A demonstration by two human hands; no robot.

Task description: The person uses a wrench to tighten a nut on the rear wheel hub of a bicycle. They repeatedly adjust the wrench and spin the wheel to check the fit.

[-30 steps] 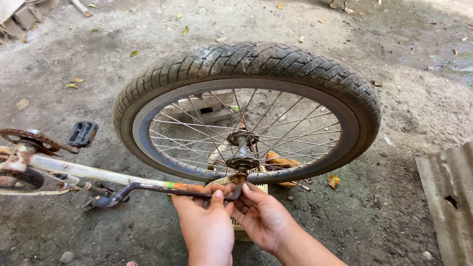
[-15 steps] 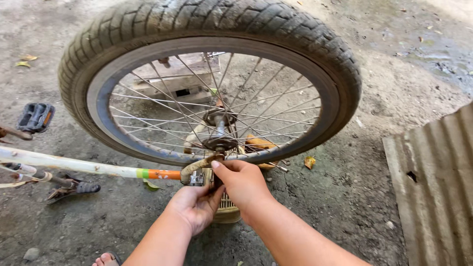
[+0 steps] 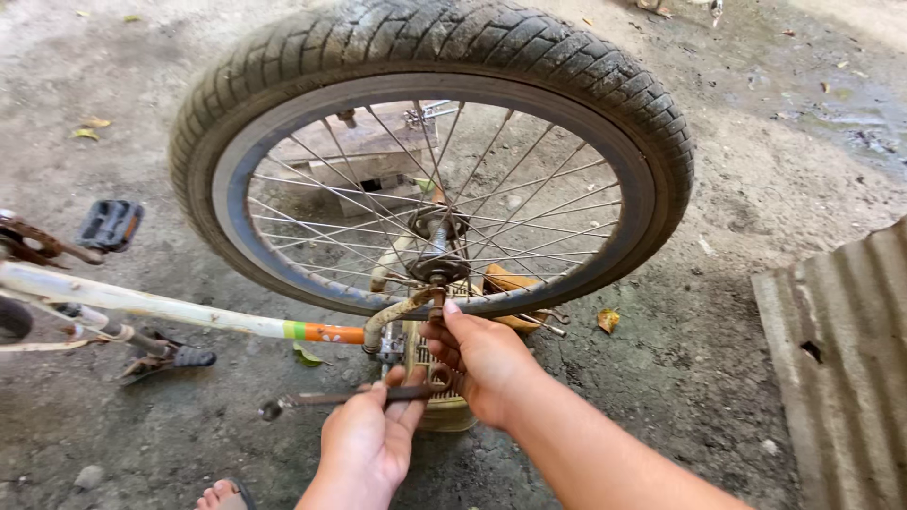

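A bicycle wheel (image 3: pixel 430 57) with a black tyre and thin spokes stands upright in a rusty fork (image 3: pixel 397 312). The fork joins a white frame tube (image 3: pixel 142 304) with green and orange bands. My right hand (image 3: pixel 482 354) reaches up to the hub axle (image 3: pixel 436 269), fingers pinched at the fork end just below it. My left hand (image 3: pixel 368 439) sits lower and grips a dark, rusty wrench (image 3: pixel 331 399) that points left. What the right fingers pinch is too small to tell.
A pedal (image 3: pixel 111 225) and rusty chainring (image 3: pixel 24 241) lie at the left. A corrugated sheet (image 3: pixel 841 349) covers the right. A wooden block (image 3: pixel 364 151) shows behind the spokes. A small woven container (image 3: pixel 439 401) stands under my hands, and a sandalled foot (image 3: pixel 219 495) is near the bottom edge.
The view has shifted, so the wheel sits lower and more central. My left hand has dropped away from the fork end and now shows the wrench; my right hand stays at the axle.
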